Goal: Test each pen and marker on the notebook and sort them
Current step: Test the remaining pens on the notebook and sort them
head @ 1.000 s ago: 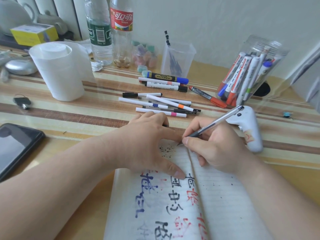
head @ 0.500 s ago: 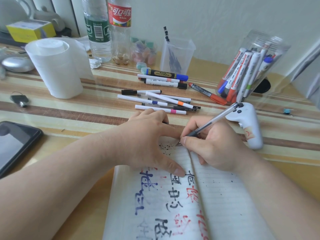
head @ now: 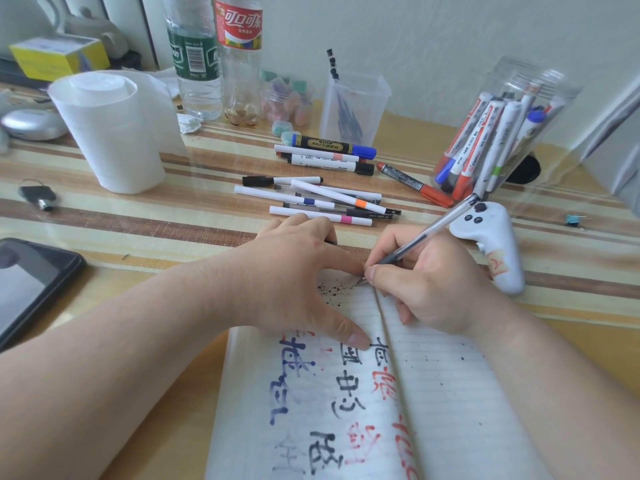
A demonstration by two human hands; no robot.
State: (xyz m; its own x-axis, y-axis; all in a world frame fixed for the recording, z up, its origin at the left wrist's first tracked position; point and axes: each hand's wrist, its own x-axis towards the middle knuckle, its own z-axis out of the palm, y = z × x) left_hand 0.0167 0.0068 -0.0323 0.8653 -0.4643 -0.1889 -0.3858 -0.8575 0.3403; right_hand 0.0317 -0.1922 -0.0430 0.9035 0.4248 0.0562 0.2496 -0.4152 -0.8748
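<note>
— What's behind the table (head: 145, 233)?
— A pale wall (head: 433, 36) along its far edge; white vertical ribs (head: 152, 22) at its far left corner.
— And the table itself?
— Striped brown and cream, glossy, catching soft light.

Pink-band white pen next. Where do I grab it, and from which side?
Pinch the pink-band pen across its white barrel, left of the band, coming down from above on the near side. It lies flat, left to right, nearest of the loose pens; the others crowd close behind it, and only the left hand is near in front.
</note>
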